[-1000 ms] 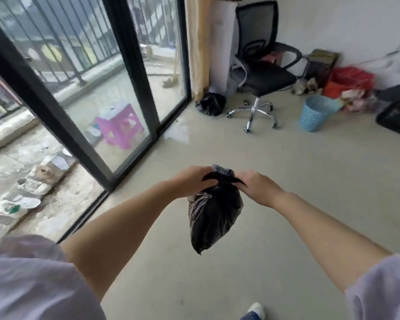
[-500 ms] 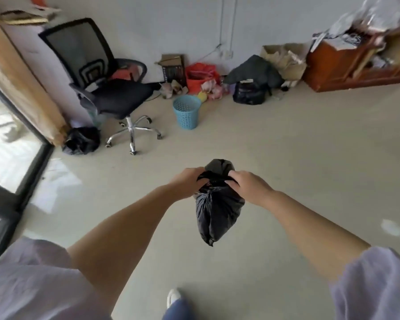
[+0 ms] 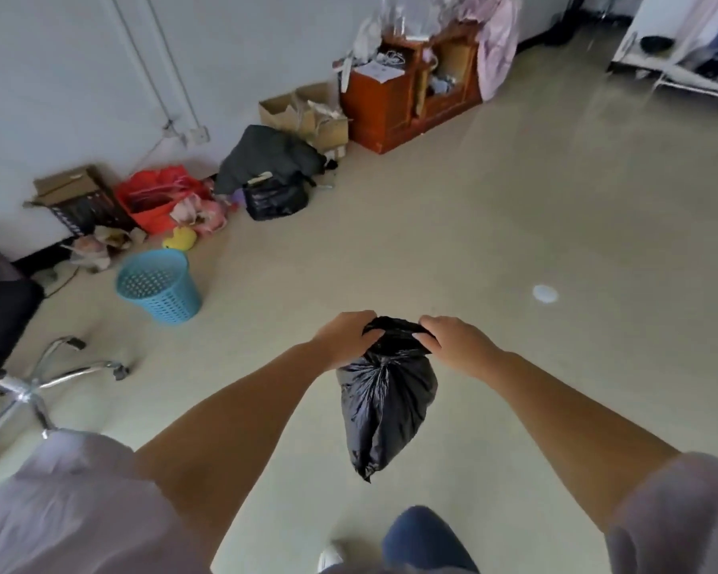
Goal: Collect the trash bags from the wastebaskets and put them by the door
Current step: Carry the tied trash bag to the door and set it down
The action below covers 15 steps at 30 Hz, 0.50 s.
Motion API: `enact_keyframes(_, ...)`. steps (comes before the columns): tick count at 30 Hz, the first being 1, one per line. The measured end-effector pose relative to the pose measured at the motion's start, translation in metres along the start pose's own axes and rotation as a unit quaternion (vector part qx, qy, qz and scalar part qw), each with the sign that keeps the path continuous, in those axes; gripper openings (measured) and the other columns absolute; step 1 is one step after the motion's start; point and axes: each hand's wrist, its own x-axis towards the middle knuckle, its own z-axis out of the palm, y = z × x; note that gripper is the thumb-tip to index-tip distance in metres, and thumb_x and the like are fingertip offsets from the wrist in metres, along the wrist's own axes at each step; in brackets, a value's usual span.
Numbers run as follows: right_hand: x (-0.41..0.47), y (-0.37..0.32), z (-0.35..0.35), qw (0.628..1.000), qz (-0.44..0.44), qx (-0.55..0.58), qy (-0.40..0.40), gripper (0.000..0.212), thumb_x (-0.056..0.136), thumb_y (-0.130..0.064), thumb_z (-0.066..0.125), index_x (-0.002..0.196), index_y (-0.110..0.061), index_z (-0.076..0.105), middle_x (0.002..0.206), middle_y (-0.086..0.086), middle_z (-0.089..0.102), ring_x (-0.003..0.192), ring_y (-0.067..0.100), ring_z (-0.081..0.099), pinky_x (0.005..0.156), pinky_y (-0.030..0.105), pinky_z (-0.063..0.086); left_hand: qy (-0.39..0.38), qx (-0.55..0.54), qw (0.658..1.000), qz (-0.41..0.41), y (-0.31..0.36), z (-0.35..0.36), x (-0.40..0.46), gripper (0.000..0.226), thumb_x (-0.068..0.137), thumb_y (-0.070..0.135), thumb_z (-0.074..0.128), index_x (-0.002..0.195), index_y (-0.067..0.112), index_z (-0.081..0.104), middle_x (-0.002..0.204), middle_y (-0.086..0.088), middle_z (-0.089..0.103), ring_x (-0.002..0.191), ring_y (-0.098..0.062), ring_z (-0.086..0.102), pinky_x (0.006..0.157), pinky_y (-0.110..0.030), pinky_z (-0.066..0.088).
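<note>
Head view. Pale floor (image 3: 515, 242), white wall (image 3: 59, 76) at 11 o'clock.
Item 1: black trash bag (image 3: 384, 408), centre, hanging clear of the floor, neck gathered at top.
Item 2: left hand (image 3: 347, 335), fingers closed on the bag's top, 9 o'clock side.
Item 3: right hand (image 3: 457, 341), fingers closed on the bag's top, 3 o'clock side.
Item 4: blue wastebasket (image 3: 160, 285), 10 o'clock, tilted, on the floor, well apart from the bag.
Item 5: wooden cabinet (image 3: 394, 101), 12 o'clock, against the wall.
Item 6: chair base (image 3: 38, 387), 9 o'clock.
</note>
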Motion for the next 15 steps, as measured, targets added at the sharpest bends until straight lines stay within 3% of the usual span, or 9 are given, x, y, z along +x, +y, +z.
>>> enact_keyframes(3, 0.025, 0.034, -0.008, 0.999, 0.038, 0.003, -0.005, 0.019, 0.101, -0.031, 0.036, 0.093, -0.017, 0.044, 0.066, -0.009, 0.037, 0.069, 0.021, 0.045, 0.052, 0.028, 0.028, -0.040, 0.002, 0.999, 0.032, 0.010, -0.004, 0.058, 0.023, 0.099, 0.028, 0.043, 0.107, 0.011, 0.056, 0.090, -0.004, 0.058, 0.077, -0.020, 0.052, 0.065, -0.029, 0.039)
enact_keyframes(9, 0.102, 0.123, -0.037, 0.996, 0.090, 0.028, -0.002, 0.024, 0.101, -0.033, 0.035, 0.088, -0.013, 0.041, 0.077, 0.005, 0.051, 0.073, 0.026, 0.051, 0.064, 0.037, 0.039, -0.081, 0.023, 0.993, 0.077, 0.035, -0.019, 0.199, 0.017, 0.098, 0.029, 0.043, 0.092, 0.015, 0.051, 0.080, 0.002, 0.052, 0.073, -0.018, 0.052, 0.055, -0.025, 0.035)
enact_keyframes(13, 0.158, 0.196, -0.077, 0.995, 0.091, 0.034, -0.002, 0.023, 0.101, -0.032, 0.035, 0.084, -0.016, 0.036, 0.066, -0.005, 0.040, 0.068, 0.023, 0.046, 0.062, 0.035, 0.035, -0.089, 0.013, 0.992, 0.083, 0.068, -0.031, 0.303, 0.021, 0.098, 0.029, 0.043, 0.081, 0.017, 0.046, 0.071, 0.007, 0.047, 0.072, -0.019, 0.049, 0.060, -0.028, 0.036)
enact_keyframes(15, 0.183, 0.233, -0.097, 0.994, 0.104, 0.035, -0.002, 0.024, 0.101, -0.032, 0.035, 0.084, -0.015, 0.038, 0.069, -0.001, 0.044, 0.069, 0.024, 0.047, 0.062, 0.036, 0.037, -0.098, 0.020, 0.991, 0.089, 0.089, -0.038, 0.353, 0.021, 0.098, 0.030, 0.042, 0.081, 0.018, 0.046, 0.071, 0.007, 0.048, 0.072, -0.018, 0.050, 0.062, -0.028, 0.037)
